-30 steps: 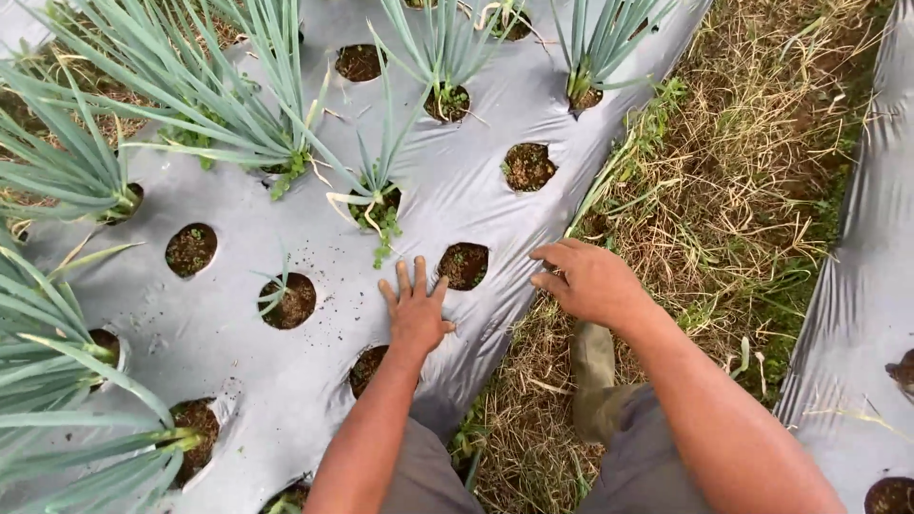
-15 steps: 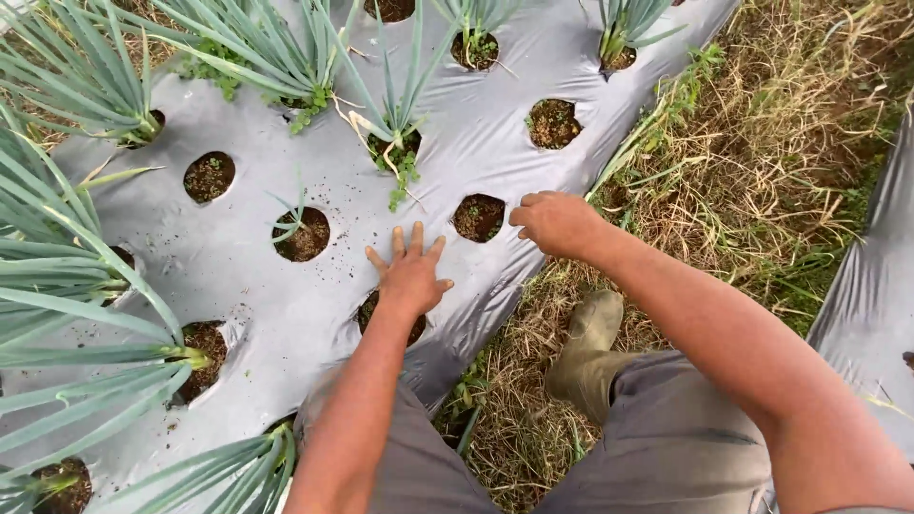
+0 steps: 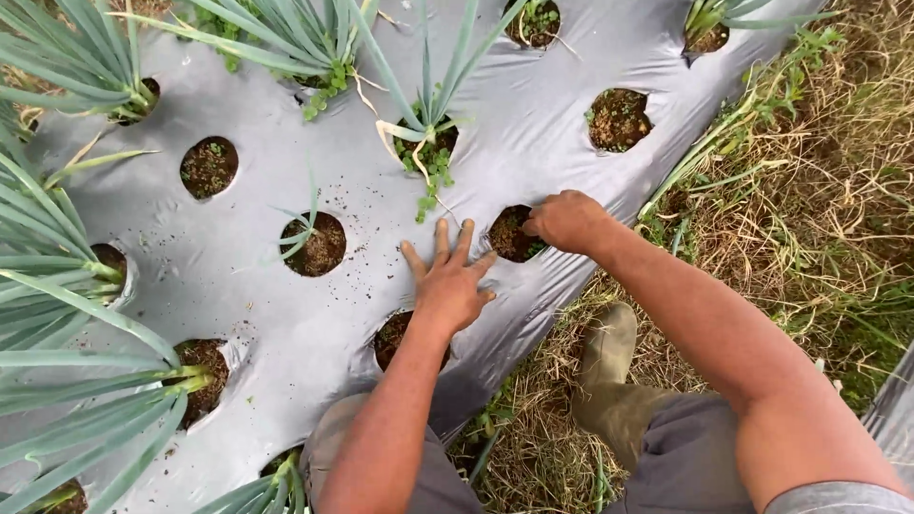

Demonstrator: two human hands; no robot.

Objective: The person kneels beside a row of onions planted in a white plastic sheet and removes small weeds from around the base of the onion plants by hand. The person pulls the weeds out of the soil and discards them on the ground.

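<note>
The left hand (image 3: 450, 284) lies flat on the grey plastic sheet (image 3: 533, 143), fingers spread, gripping nothing. The right hand (image 3: 565, 221) reaches into a soil-filled hole (image 3: 509, 233) just beside it, fingers curled (whether they hold anything I cannot tell). A small green plant (image 3: 428, 143) grows in the next hole up.

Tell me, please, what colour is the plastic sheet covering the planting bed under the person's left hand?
The plastic sheet is silvery grey, speckled with soil crumbs; the head view shows it.

Left hand (image 3: 451, 284) flat on plastic mulch (image 3: 533, 143); right hand (image 3: 566, 221) in planting hole (image 3: 509, 236).
</note>
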